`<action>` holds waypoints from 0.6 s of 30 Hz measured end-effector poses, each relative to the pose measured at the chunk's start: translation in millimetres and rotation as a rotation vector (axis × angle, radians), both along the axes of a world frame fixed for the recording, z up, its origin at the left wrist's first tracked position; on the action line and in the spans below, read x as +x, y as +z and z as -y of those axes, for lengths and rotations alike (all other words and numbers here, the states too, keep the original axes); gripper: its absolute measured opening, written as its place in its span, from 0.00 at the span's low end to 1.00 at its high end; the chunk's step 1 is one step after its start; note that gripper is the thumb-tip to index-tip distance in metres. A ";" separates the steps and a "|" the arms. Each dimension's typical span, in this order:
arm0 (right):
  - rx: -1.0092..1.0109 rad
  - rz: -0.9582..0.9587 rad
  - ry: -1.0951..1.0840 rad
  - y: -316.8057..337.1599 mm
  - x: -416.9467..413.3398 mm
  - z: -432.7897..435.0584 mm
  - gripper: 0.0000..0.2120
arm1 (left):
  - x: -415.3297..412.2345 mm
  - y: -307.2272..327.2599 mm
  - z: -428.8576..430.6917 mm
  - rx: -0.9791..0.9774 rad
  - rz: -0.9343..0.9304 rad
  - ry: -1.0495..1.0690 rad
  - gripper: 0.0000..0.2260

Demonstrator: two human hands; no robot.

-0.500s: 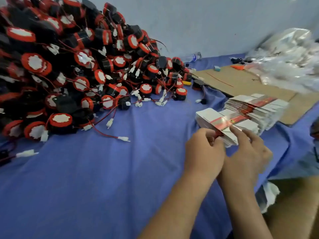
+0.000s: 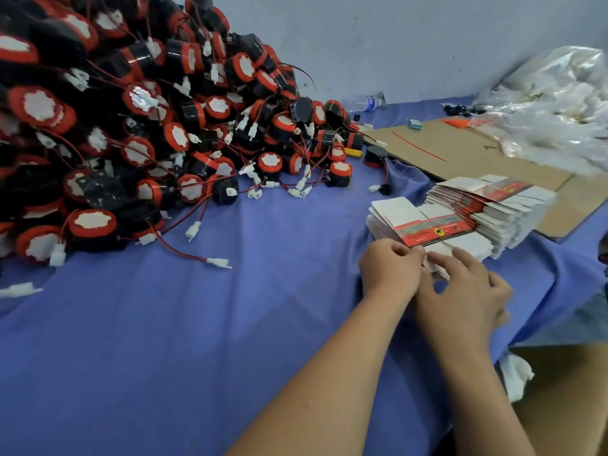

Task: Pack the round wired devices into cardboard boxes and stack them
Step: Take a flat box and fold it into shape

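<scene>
— Where are the round devices (image 2: 148,126)?
— Heaped on the worktop (image 2: 164,324), far left, well apart from both hands.
— And the grip?
— The left hand (image 2: 390,269) pinches the near edge of the flat boxes (image 2: 427,225). The right hand (image 2: 467,297) rests on them, fingers spread.

No wording can be read. The flattened cardboard boxes (image 2: 399,209), stacked near the right edge of the worktop (image 2: 197,324), carry a red band (image 2: 424,232) with a yellow round emblem (image 2: 438,230) and lines of small print, all too blurred to make out. The water bottle (image 2: 363,103) at the far edge has a blue label, also illegible.
</scene>
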State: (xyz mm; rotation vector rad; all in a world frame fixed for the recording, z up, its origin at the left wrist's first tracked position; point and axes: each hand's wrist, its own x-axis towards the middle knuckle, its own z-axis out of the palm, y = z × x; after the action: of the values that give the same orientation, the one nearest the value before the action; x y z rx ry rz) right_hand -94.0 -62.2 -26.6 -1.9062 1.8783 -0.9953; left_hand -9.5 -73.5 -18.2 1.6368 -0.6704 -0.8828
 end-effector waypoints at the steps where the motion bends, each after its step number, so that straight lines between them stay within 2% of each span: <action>1: -0.001 0.022 0.005 1.4 -0.5 -1.6 0.12 | 1.0 -2.5 -0.6 -0.002 -0.031 0.001 0.07; 3: -0.025 0.068 0.024 3.1 -1.6 -7.6 0.12 | 4.3 -1.0 -5.5 -0.015 -0.111 -0.021 0.07; 7: -0.121 0.154 0.107 10.8 -2.8 -19.4 0.22 | 20.5 10.0 -20.7 -0.042 -0.229 -0.035 0.07; 12: -0.232 0.245 0.127 20.4 -1.9 -22.5 0.27 | 53.9 32.1 -60.5 -0.211 -0.318 0.010 0.10; 15: -0.205 0.459 0.201 22.3 6.0 -24.5 0.24 | 70.8 45.4 -91.9 -0.240 -0.309 0.007 0.08; 18: -0.088 0.708 0.397 24.1 19.7 -30.3 0.19 | 85.0 52.6 -126.4 -0.223 -0.247 0.009 0.11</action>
State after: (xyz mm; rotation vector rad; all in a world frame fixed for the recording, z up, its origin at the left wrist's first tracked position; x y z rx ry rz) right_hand -74.3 -31.9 -2.5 -1.5723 1.0312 -1.3815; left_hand 75.5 52.9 34.4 1.3060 -0.5666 -0.9499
